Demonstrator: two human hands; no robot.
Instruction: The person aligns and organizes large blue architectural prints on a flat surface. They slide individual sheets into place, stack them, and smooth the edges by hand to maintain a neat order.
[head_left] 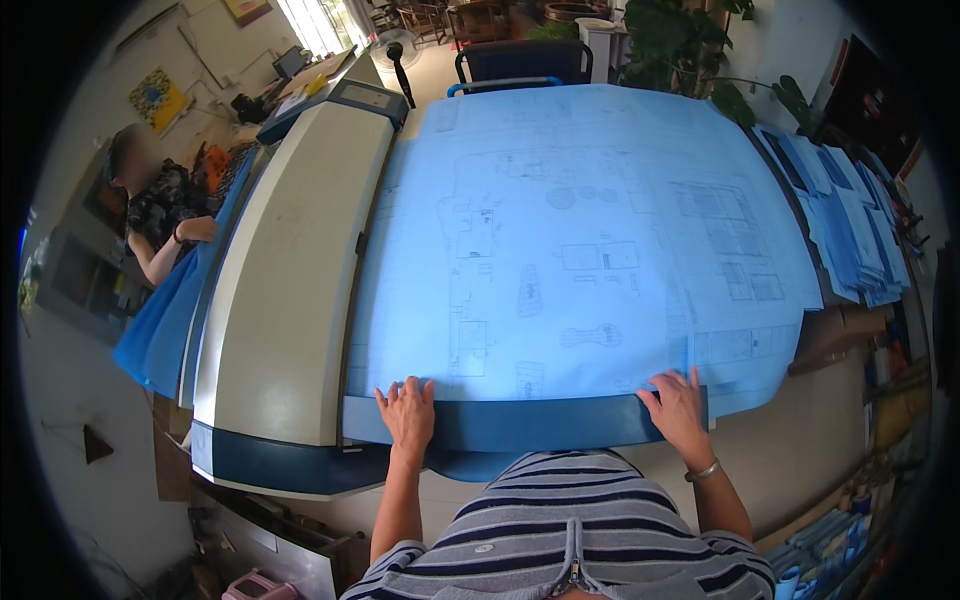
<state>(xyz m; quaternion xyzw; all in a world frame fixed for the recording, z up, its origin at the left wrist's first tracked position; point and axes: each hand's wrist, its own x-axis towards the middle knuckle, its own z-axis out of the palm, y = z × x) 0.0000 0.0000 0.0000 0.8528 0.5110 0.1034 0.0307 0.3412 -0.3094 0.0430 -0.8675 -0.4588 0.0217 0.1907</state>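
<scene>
A large pale blue sheet of technical drawings (590, 240) lies spread over the table. Its near edge is folded over into a darker blue band (530, 422). My left hand (408, 410) lies flat on that edge at the left, fingers apart, pressing it down. At the right end of the fold, my right hand (678, 405) presses the paper with its fingers spread. A metal bracelet sits on my right wrist. Neither hand grips anything.
A long white and dark blue wide-format machine (290, 290) runs along the left of the sheet. Another person (155, 205) sits beyond it. Several folded blue sheets (850, 220) are stacked at the right. A blue chair (520, 62) and a plant (690, 50) stand at the far end.
</scene>
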